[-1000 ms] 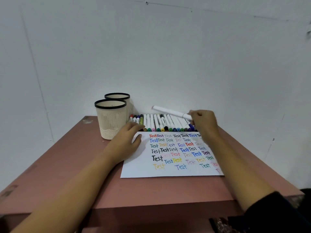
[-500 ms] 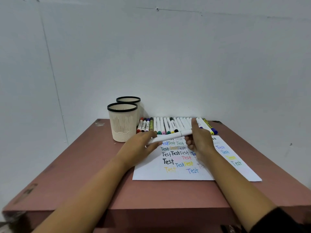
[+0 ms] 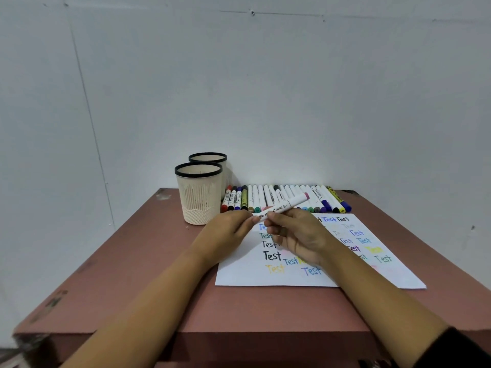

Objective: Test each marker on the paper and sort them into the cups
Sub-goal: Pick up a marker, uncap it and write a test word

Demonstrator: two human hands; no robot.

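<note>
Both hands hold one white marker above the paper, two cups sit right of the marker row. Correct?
Not quite. The head view shows the cups standing left of the marker row, not right. The rest holds: the left hand and right hand both hold one white marker above the paper.

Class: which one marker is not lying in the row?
The white pink-ended marker, held above the white paper by the left hand and right hand; the other markers lie side by side.
</note>
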